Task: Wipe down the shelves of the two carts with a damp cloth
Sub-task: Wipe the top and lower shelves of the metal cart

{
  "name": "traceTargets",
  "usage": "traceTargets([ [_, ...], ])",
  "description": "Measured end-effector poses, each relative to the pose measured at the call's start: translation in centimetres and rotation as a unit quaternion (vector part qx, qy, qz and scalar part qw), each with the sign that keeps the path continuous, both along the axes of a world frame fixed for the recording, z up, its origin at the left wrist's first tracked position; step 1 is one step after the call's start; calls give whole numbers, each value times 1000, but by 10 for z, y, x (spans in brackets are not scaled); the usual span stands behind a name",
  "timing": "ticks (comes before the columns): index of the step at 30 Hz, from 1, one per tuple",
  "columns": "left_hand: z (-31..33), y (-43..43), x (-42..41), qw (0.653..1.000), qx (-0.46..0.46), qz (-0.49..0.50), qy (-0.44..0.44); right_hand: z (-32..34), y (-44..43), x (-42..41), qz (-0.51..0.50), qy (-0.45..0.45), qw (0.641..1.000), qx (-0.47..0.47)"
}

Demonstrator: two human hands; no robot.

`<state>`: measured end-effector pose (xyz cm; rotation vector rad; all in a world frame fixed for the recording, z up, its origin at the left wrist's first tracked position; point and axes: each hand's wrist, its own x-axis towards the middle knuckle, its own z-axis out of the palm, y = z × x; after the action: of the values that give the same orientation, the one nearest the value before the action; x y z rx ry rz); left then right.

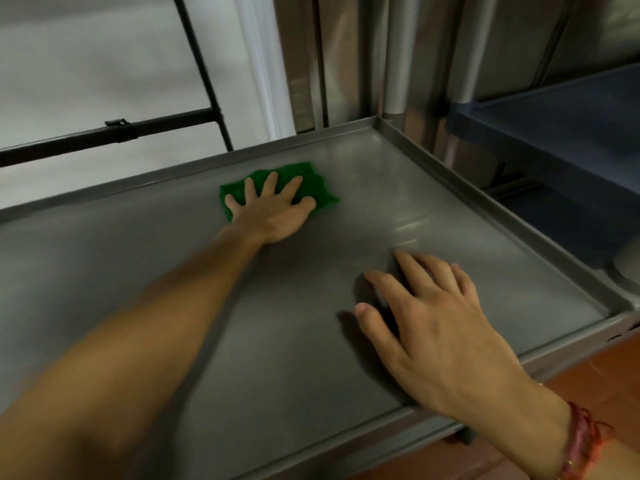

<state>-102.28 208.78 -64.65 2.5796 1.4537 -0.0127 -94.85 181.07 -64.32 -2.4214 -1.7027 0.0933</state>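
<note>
- Left hand [273, 211], centre frame: fingers spread flat, pressing green cloth [313, 181] onto steel shelf [485, 237].
- Right hand [429, 317], lower right: flat, empty, braced.
- Cloth: soft, light, likely bunches; press its middle.

- The left arm [138, 323] is bare and stretched far forward, the left hand [273, 209] palm down, fingers straight and spread wide.
- The right hand [426, 317] lies nearer the body, palm down, fingers straight and slightly fanned, thumb out sideways.

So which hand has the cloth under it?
The left hand, fingers spread flat on the green cloth. The right hand rests nearer, directly on the bare shelf.
</note>
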Motion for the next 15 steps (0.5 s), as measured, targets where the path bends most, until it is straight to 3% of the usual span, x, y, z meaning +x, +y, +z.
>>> traceTargets([
  [7,0,51,34,999,13,31,7,-1,2,3,4,8,1000,12],
  [15,0,-2,12,1000,-7,2,6,0,0,1,9,11,1000,17],
])
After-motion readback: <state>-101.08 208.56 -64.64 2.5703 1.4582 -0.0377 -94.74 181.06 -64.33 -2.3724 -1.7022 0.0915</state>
